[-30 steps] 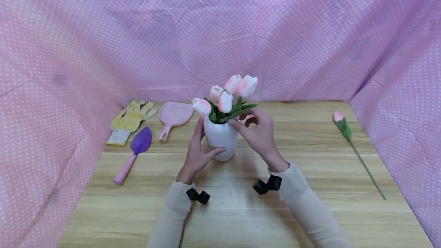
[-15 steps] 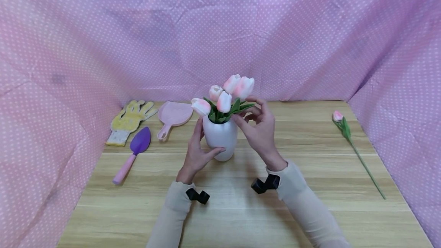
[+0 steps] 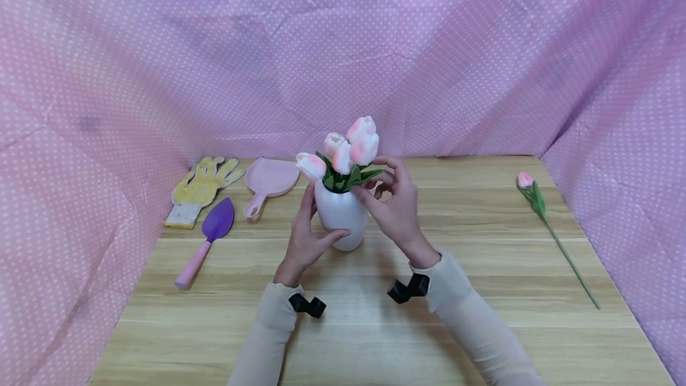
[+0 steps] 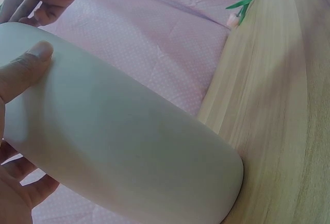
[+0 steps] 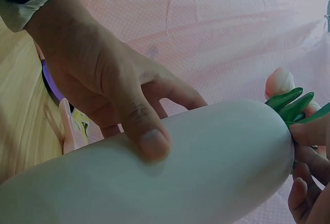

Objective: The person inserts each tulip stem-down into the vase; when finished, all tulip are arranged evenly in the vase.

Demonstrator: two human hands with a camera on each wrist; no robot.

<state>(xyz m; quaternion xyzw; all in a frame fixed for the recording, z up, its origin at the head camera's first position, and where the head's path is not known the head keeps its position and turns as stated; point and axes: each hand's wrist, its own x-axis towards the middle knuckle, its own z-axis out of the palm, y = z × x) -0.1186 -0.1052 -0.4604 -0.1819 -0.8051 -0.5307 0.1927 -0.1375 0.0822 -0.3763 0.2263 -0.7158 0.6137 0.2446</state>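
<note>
A white vase (image 3: 343, 219) stands on the table, holding several pink-and-white artificial tulips (image 3: 343, 158) with green leaves. My left hand (image 3: 306, 243) grips the vase from its left side; in the left wrist view the thumb (image 4: 26, 69) lies across the white wall. At the rim's right side, my right hand (image 3: 396, 210) pinches a tulip (image 3: 364, 149) low down among its leaves. The right wrist view shows these fingers (image 5: 312, 134) right at the vase mouth. Its stem inside the vase is hidden.
To the left lie a yellow-and-white glove (image 3: 198, 189), a purple trowel (image 3: 218, 219) with a pink handle, and a pink dustpan (image 3: 272, 177). One single tulip (image 3: 557, 237) lies at the far right. Pink dotted cloth (image 3: 343, 52) encloses the wooden table (image 3: 348, 338).
My right hand has shifted left, and the rightmost tulip head has swung left and slightly down, closer to the others. My left hand stays on the vase.
</note>
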